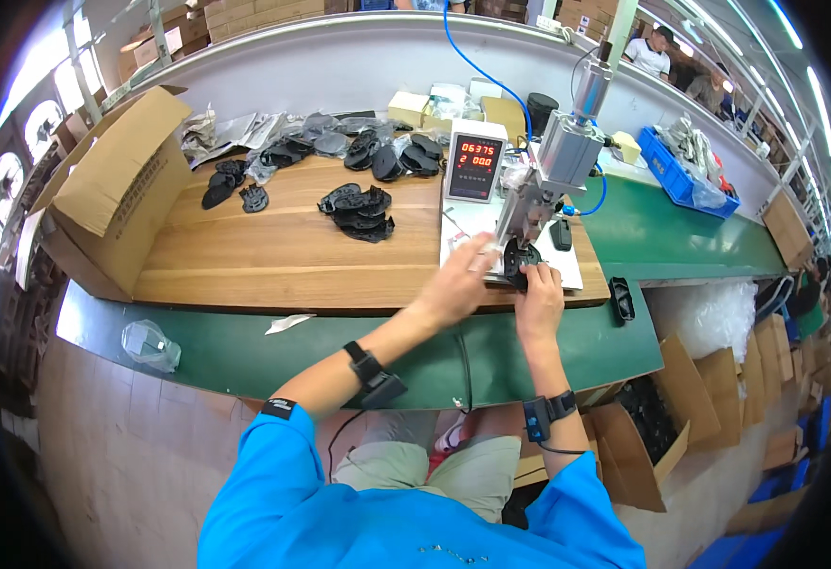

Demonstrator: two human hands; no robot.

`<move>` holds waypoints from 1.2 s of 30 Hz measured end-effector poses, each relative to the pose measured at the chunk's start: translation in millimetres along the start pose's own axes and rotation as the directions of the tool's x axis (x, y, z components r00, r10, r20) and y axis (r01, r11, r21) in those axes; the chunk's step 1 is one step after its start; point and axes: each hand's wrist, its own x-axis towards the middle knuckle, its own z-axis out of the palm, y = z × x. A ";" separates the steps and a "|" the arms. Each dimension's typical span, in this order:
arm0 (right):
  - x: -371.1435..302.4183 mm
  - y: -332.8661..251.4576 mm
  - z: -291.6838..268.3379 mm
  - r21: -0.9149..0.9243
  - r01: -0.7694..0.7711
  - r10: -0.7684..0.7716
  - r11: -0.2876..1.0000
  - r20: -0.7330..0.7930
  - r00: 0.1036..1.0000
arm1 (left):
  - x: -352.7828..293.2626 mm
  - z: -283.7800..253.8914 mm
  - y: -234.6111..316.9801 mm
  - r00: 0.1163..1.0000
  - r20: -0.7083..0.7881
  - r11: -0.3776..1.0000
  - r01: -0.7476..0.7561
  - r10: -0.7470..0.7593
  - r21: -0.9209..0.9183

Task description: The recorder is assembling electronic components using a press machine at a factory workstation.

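Observation:
A black plastic part (522, 258), rounded in outline, lies under the head of a metal pneumatic press (565, 152). The fingers of my right hand (541, 302) are pinched on its near edge. To the left of the part, my left hand (458, 283) reaches toward the press with its fingers apart and slightly blurred; nothing shows in it. Both hands are over the press's white base plate (567, 270). A small black block (561, 234) rests on that plate, right of the press head. My right fingers partly cover the black part.
A control box (475, 161) with red digits stands left of the press. Black part piles (359, 211) lie on the wooden board (273, 256). An open carton (112, 209) stands at left, a blue crate (686, 171) at right. Another black piece (621, 299) sits near the right edge.

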 end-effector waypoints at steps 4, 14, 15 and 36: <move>-6.5 -1.4 -6.7 0.015 -0.036 0.036 0.999 0.004 0.999 | 8.7 -49.4 -81.3 0.961 -0.080 0.910 0.276 -0.264 0.310; -6.9 -4.2 -4.2 0.026 -0.111 0.112 0.993 -0.040 0.993 | -9.1 -77.4 -193.8 0.760 -0.021 0.650 0.569 -0.649 0.504; -8.0 -3.2 -1.5 0.031 -0.122 0.123 0.992 -0.047 0.991 | -6.2 -82.6 -190.6 0.743 0.007 0.648 0.580 -0.669 0.493; -5.1 -7.3 7.2 0.031 -0.135 0.138 0.990 -0.097 0.986 | -90.8 -161.1 -14.0 0.961 0.058 0.949 0.257 -0.271 0.180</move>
